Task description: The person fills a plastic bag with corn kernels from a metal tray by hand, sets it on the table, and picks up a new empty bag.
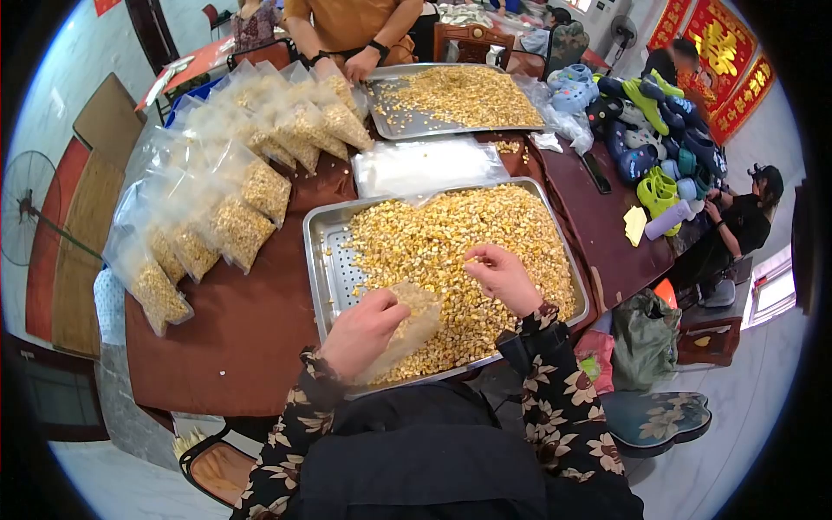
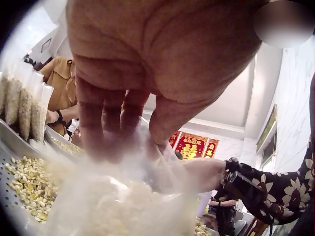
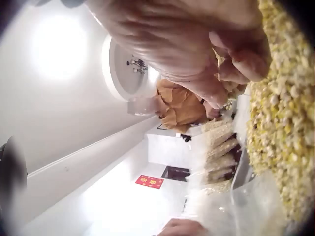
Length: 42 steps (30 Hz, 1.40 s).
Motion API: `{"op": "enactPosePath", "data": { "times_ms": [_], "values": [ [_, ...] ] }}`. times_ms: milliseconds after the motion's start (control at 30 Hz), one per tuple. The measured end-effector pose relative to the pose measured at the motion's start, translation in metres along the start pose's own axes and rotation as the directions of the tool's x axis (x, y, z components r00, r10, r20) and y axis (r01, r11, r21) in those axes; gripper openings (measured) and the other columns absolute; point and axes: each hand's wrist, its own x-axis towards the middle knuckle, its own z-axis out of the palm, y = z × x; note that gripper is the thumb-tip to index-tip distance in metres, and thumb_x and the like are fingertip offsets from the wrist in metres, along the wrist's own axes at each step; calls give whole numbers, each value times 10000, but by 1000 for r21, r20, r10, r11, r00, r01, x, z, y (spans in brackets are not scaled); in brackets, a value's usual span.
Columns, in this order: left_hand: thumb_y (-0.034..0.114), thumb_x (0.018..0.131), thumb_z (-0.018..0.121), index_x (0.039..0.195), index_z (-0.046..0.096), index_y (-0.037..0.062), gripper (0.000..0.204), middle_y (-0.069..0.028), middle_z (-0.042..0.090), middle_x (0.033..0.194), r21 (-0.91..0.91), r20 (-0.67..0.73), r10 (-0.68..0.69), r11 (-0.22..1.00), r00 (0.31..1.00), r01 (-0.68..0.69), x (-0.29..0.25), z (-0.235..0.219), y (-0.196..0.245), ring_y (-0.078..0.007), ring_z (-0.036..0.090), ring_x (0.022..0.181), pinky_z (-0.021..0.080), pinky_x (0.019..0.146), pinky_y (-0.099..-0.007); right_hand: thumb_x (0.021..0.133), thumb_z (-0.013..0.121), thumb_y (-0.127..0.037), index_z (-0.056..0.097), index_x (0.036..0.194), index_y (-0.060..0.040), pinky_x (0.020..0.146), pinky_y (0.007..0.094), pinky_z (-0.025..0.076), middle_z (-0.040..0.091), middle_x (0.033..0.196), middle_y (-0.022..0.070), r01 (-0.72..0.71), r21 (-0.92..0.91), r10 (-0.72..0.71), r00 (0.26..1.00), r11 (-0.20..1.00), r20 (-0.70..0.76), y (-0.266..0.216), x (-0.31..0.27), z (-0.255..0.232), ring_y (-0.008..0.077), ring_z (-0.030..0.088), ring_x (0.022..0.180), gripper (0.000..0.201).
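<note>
The left hand [image 1: 364, 334] grips the top of a clear plastic bag [image 1: 407, 329] with pale kernels inside, over the near side of a metal tray [image 1: 322, 251]. In the left wrist view that bag [image 2: 118, 206] hangs blurred below the fingers [image 2: 113, 113]. The right hand [image 1: 504, 279] hovers over the heap of yellow kernels [image 1: 451, 234], its fingers curled; in the right wrist view thumb and fingers [image 3: 241, 64] bend toward each other, with a few kernels visible between them.
Filled bags [image 1: 238, 225] stand at the left. Behind the tray lie flat empty bags [image 1: 425, 166] and a second tray [image 1: 394, 130] of kernels, with a person [image 1: 355, 35] beyond. Shoes [image 1: 659, 130] and a phone [image 1: 596, 173] are on the right.
</note>
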Motion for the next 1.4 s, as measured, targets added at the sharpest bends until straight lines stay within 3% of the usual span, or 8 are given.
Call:
{"op": "enactPosePath", "data": {
  "times_ms": [100, 167, 400, 600, 667, 767, 1133, 1400],
  "values": [
    [60, 835, 568, 1006, 582, 85, 173, -92, 539, 949, 0, -4, 5, 1000, 1000, -5, 0, -1, 1, -287, 558, 912, 470, 735, -359, 887, 616, -102, 624, 1035, -33, 485, 199, 385, 541, 769, -20, 51, -4, -50, 991, 999, 121, -17, -6, 22, 42, 476, 575, 164],
    [61, 834, 569, 1013, 584, 87, 181, -91, 540, 951, 5, -17, 11, 1000, 1000, -11, 0, -2, 2, -286, 559, 914, 471, 738, -359, 866, 627, -132, 654, 1047, -37, 574, 236, 447, 628, 821, 30, 340, -227, -300, 934, 913, 194, -18, -10, 39, 80, 533, 642, 206],
    [72, 831, 579, 1033, 594, 91, 203, -85, 547, 957, 14, -7, -2, 1000, 1000, 2, -3, -3, -1, -277, 564, 932, 478, 751, -358, 884, 594, -127, 660, 1096, -51, 641, 267, 497, 665, 909, 90, 137, -254, -47, 941, 957, 334, -44, -18, 46, 120, 612, 686, 235],
    [73, 834, 575, 1008, 590, 90, 176, -81, 546, 952, 16, -5, -1, 1000, 1000, 1, -2, -2, 0, -274, 562, 928, 478, 740, -359, 876, 624, -137, 630, 1155, -45, 704, 280, 518, 637, 985, 97, 89, -304, -55, 992, 948, 117, 4, 7, -7, 146, 623, 813, 294],
    [72, 835, 573, 1001, 589, 90, 169, -80, 545, 949, 23, -3, 6, 1000, 1000, -6, -1, -1, -1, -274, 561, 923, 477, 735, -359, 837, 679, -226, 590, 1200, -64, 803, 363, 510, 564, 1168, 157, 253, -776, -398, 917, 578, 2, 23, 13, -27, 266, 605, 968, 408],
    [70, 836, 570, 997, 587, 89, 163, -79, 543, 943, 25, -19, 29, 999, 999, -29, -1, 1, -3, -274, 560, 910, 477, 726, -362, 807, 702, -321, 522, 1278, -111, 869, 442, 468, 461, 1284, 195, -25, -840, -179, 973, 542, -144, 19, 6, -31, 348, 564, 1049, 547],
    [67, 836, 573, 995, 588, 86, 160, -83, 545, 937, 17, -3, 18, 1000, 1000, -18, 1, 2, -3, -276, 559, 908, 476, 723, -362, 811, 688, -193, 633, 1036, -51, 791, 390, 476, 573, 981, 153, 88, -721, -274, 951, 687, -146, 60, 19, -16, 324, 581, 952, 272],
    [61, 801, 566, 966, 592, 88, 168, -62, 537, 891, 42, -52, 50, 998, 997, -48, 2, 5, -2, -239, 575, 864, 486, 688, -345, 859, 645, -130, 640, 917, -26, 458, 202, 366, 551, 698, -36, 85, -151, -89, 996, 985, -14, -7, 5, 8, 29, 458, 535, 119]
  ]
}}
